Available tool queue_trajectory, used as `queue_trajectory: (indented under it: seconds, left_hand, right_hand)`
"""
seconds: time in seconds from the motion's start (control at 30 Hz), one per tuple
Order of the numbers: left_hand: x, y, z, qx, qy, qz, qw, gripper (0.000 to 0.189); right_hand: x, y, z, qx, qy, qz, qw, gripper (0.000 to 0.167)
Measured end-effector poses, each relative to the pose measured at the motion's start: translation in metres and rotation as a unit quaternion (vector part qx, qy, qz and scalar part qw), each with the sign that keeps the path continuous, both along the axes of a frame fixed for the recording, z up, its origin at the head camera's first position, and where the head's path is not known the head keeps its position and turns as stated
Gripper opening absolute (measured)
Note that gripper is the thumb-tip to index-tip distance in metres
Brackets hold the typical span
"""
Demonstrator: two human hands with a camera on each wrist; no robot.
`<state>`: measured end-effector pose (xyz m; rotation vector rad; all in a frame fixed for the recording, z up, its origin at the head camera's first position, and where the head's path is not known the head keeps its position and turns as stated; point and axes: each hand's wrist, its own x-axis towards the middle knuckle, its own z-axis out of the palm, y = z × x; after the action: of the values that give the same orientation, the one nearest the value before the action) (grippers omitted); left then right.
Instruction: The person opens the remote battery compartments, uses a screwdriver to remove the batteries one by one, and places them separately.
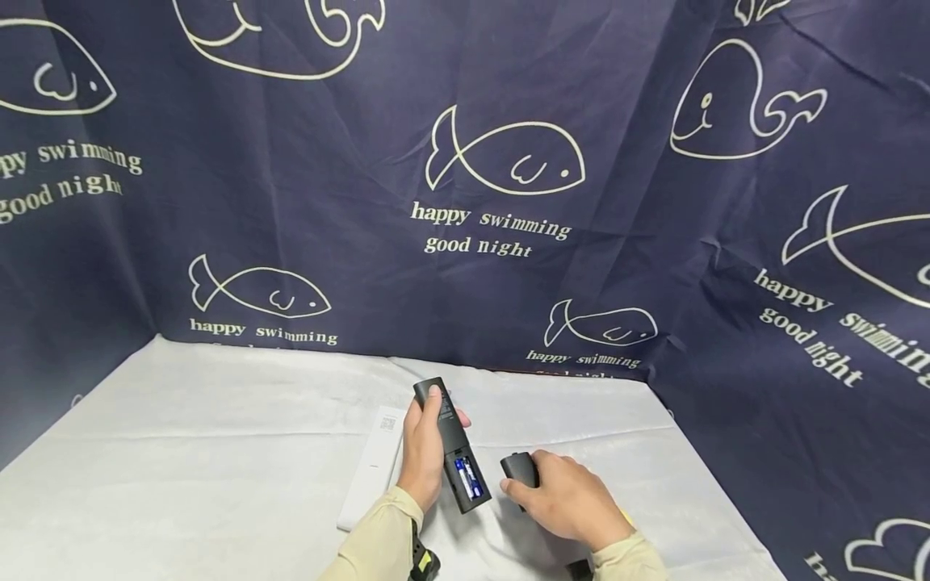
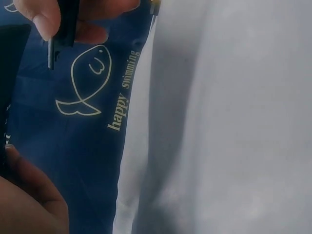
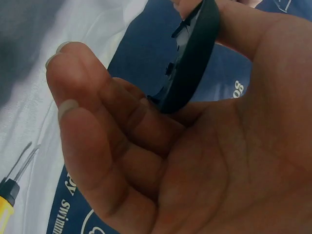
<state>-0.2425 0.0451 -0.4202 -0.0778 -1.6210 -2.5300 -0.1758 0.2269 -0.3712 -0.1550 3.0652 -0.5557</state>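
Note:
A black remote control lies in my left hand, its back facing up and the thumb along its upper part. The battery compartment at its lower end is uncovered, and blue-and-white batteries sit inside. My right hand, just to the right, pinches the black battery cover apart from the remote. In the right wrist view the cover is seen edge-on, small tabs on its inner side, with several fingers curled loosely below it. Only the dark edge of the remote shows in the left wrist view.
A flat white box with a printed code lies left of the left hand on the white-covered table. A yellow-handled tool with thin metal shafts lies near the right hand. Dark blue fish-print cloth surrounds the table's back and sides.

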Motion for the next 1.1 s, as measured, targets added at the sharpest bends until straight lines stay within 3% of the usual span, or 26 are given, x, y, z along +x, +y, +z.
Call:
queue_trajectory:
  seconds: [0.23, 0.63, 1.1]
  left_hand:
    - [0.000, 0.000, -0.002, 0.001, -0.011, 0.001, 0.9999, 0.048]
    - [0.000, 0.001, -0.002, 0.000, -0.010, -0.006, 0.9999, 0.046]
    - [-0.001, 0.002, -0.001, 0.007, -0.007, -0.001, 1.0000, 0.044]
  right_hand:
    - [0.001, -0.001, 0.001, 0.017, 0.001, -0.013, 0.9998, 0.036]
    - [-0.003, 0.008, -0.008, 0.100, 0.013, -0.036, 0.9943, 0.044]
    - [-0.007, 0.016, -0.014, 0.138, -0.013, -0.037, 0.9897, 0.046]
